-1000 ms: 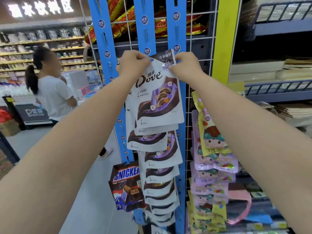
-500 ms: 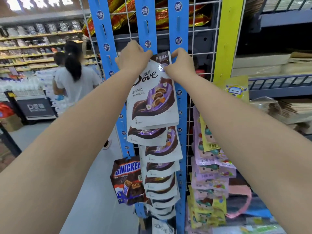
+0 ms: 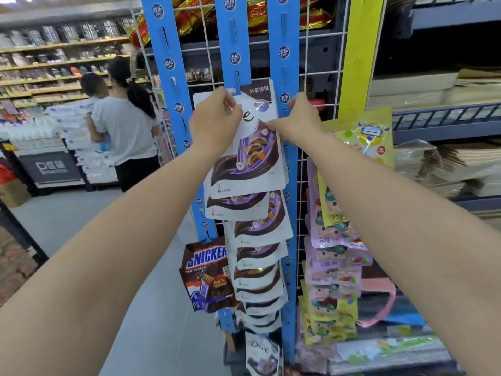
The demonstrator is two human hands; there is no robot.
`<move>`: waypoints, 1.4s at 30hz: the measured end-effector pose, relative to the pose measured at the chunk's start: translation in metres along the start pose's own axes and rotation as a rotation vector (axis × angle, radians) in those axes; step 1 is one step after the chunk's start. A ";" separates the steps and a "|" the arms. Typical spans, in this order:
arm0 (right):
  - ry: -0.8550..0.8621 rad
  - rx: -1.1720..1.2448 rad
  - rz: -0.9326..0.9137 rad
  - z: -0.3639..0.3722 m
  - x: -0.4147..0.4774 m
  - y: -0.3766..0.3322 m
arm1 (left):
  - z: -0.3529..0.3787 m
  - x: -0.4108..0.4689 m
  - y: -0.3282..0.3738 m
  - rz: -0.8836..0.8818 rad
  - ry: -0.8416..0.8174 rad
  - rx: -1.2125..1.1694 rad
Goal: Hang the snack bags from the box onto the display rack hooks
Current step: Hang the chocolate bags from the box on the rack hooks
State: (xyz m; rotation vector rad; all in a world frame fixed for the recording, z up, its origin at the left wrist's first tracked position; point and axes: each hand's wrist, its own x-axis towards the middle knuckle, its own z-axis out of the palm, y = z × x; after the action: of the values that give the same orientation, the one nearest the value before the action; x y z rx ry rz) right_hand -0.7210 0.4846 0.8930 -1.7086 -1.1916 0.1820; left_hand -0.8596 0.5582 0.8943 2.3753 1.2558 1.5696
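The left hand (image 3: 214, 123) covers the upper left of the Dove bag (image 3: 252, 158), so only the final "e" of the logo shows. Its fingers curl over the bag's top edge and grip it. The right hand (image 3: 298, 120) pinches the bag's right edge, thumb on the front and fingers hidden behind. The bag sits against the upper part of the middle blue hanging strip (image 3: 233, 36), at the top of a column of overlapping Dove bags (image 3: 260, 256). The hook is hidden, and it cannot be told whether the bag's top tab is engaged on it. The bag is a flat, glossy white pouch printed with a brown and purple swirl. The strip is flat, slotted plastic mounted on a white wire grid rack (image 3: 317, 63). A dark brown Snickers bag (image 3: 208, 272) hangs at the column's lower left. Pastel candy pouches (image 3: 333, 240) hang to the right, their print blurred.
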 end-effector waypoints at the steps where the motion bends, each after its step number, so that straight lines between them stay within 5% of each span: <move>1: 0.013 0.005 0.011 -0.002 -0.005 0.005 | 0.002 -0.008 0.006 -0.017 -0.060 -0.025; 7: -0.023 -0.062 0.107 -0.020 -0.049 0.046 | 0.022 -0.058 0.039 0.041 -0.334 -0.120; 12: -0.323 -0.221 0.350 -0.050 -0.107 0.113 | 0.083 -0.123 0.068 0.131 -0.853 -0.089; 18: -0.364 -0.381 0.740 -0.096 -0.201 0.236 | 0.181 -0.235 0.114 0.244 -1.344 -0.055; 26: -0.343 -0.324 1.115 -0.174 -0.306 0.377 | 0.283 -0.365 0.181 0.390 -1.640 -0.039; 33: -0.329 -0.251 1.310 -0.229 -0.338 0.503 | 0.393 -0.458 0.210 0.229 -1.736 0.011; 42: -0.322 -0.119 1.429 -0.194 -0.375 0.666 | 0.525 -0.569 0.174 0.281 -1.883 0.231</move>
State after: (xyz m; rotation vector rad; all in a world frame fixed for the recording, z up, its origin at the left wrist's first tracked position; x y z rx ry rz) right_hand -0.3790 0.0641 0.3204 -2.3938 0.0483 1.2776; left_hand -0.4387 0.2835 0.2804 2.5017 0.4986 -1.0131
